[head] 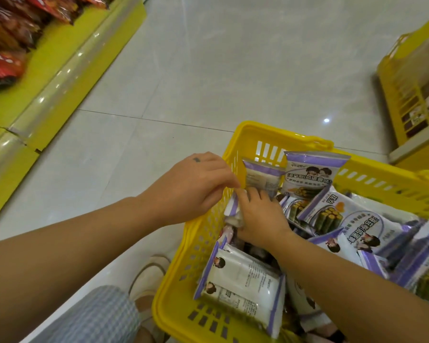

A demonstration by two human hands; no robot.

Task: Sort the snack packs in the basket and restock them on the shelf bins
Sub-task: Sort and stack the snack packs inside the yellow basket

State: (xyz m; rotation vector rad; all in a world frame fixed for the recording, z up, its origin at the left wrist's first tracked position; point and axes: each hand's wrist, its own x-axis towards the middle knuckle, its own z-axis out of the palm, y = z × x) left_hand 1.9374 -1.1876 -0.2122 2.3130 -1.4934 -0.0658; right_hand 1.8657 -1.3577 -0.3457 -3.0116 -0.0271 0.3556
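A yellow plastic basket (282,134) stands on the floor, full of several white-and-purple snack packs (243,278). My left hand (191,184) reaches over the basket's left rim and pinches the lower edge of an upright purple-topped pack (261,175). My right hand (260,216) is inside the basket just below it, fingers curled on the same pack's bottom and on a pack (233,210) lying against the left wall. A larger upright pack (310,174) leans at the far wall.
A yellow shelf base (60,78) runs along the left, with red snack bags (8,40) above it. Another yellow shelf unit (411,95) stands at the right. Pale floor tiles (208,70) lie between them. My sandalled foot (149,273) is beside the basket.
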